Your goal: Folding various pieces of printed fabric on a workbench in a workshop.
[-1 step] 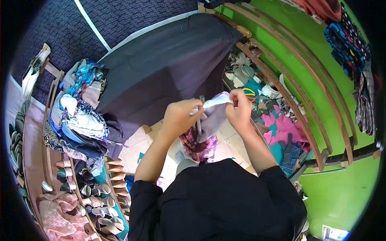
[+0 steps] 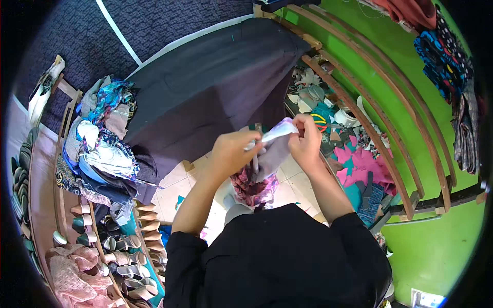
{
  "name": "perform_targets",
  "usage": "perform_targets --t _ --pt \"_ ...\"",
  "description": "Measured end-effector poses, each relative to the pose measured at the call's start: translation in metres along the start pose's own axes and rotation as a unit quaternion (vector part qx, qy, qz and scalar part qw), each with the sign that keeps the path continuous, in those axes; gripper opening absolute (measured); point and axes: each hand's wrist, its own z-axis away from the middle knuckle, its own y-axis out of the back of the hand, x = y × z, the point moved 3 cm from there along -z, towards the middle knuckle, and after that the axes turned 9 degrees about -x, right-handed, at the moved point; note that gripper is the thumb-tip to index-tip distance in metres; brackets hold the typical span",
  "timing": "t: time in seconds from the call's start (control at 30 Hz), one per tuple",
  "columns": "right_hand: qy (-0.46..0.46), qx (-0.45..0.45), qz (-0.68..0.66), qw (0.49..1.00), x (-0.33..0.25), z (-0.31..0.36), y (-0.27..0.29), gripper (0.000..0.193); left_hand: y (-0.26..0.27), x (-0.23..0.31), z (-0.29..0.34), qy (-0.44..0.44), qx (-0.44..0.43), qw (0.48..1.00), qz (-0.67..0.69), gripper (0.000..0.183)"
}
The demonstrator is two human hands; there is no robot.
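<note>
Dark-draped surface (image 2: 205, 84), pale cloth (image 2: 275, 154) in left hand (image 2: 232, 153) and right hand (image 2: 306, 141)

I stand in what looks like a small workshop for shoes and cloth work: rows of heeled shoes (image 2: 132, 257) line my left, with mixed cloth (image 2: 110, 159) heaped beyond them. To my right, bright-handled scissors (image 2: 319, 122) lie among cut scraps (image 2: 367, 165), and more fabrics (image 2: 436, 64) hang by the green wall (image 2: 434, 256).

Left hand (image 2: 232, 152) has shifted slightly lower; the white edge of the cloth (image 2: 275, 155) now slopes down more toward it.
</note>
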Motion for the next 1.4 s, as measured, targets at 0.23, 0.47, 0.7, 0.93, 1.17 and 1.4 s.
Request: perform_targets --t 0.23,0.47,0.7,0.93,1.17,1.4 --pt "0.149 0.046 -0.075 0.985 -0.016 -0.009 -0.006 0.016 -0.020 0.004 0.015 0.011 -0.103 0.989 0.103 0.023" --pt "0.158 -0.043 -0.091 0.982 -0.029 -0.005 -0.029 0.020 0.001 0.006 0.017 0.142 0.043 0.973 0.178 0.036" --pt "0.106 -0.144 -0.116 0.977 -0.030 -0.018 -0.053 0.036 0.021 0.001 0.040 0.175 -0.092 0.963 0.185 0.022" --pt "-0.091 -0.433 -0.320 0.838 -0.037 -0.027 -0.073 0.021 0.066 -0.012 0.053 0.128 0.126 0.971 -0.156 0.016" --pt "-0.011 -0.437 -0.205 0.875 -0.052 -0.034 -0.088 0.028 0.084 -0.006 0.048 0.100 0.161 0.965 -0.183 0.017" --pt "0.009 -0.082 0.162 0.983 0.009 -0.163 -0.022 0.037 0.141 -0.020 0.070 0.232 0.068 0.966 -0.093 0.027"
